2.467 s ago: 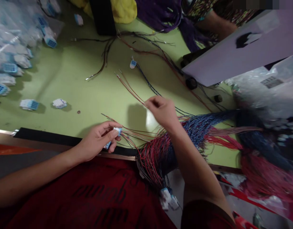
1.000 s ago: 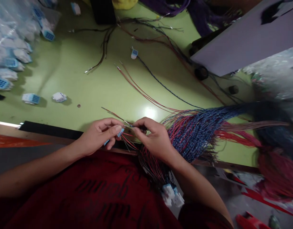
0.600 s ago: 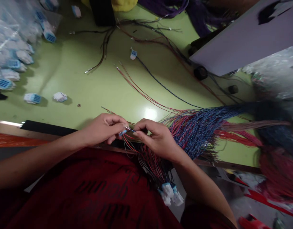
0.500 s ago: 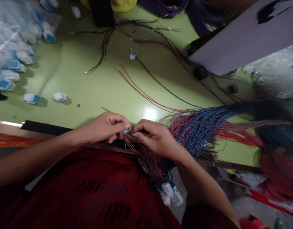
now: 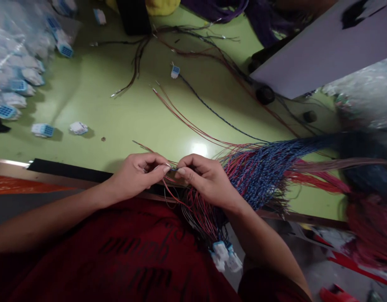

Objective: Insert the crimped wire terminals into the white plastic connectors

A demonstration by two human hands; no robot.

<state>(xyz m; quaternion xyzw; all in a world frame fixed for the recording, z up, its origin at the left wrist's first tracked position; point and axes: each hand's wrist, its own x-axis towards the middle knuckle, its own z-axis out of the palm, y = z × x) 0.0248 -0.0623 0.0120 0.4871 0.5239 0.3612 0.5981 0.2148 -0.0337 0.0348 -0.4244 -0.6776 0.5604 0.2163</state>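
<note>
My left hand [image 5: 139,176] is closed around a small white and blue connector, now mostly hidden inside the fingers. My right hand [image 5: 203,178] pinches a thin wire [image 5: 171,167] whose metal tip meets the left fingertips. Both hands sit at the near edge of the green table [image 5: 118,113]. A thick bundle of blue and red wires [image 5: 269,172] runs from the right under my right wrist and drops over the edge, ending in white connectors [image 5: 225,256].
Loose white and blue connectors [image 5: 42,130] lie at the left, with bagged ones [image 5: 14,54] behind. Stray wires [image 5: 181,113] and a single connector [image 5: 175,71] cross the middle. A grey board [image 5: 322,50] stands at the back right.
My right hand came back from the table's middle with a wire and met the left hand. The left fingers have since closed over the connector, hiding it.
</note>
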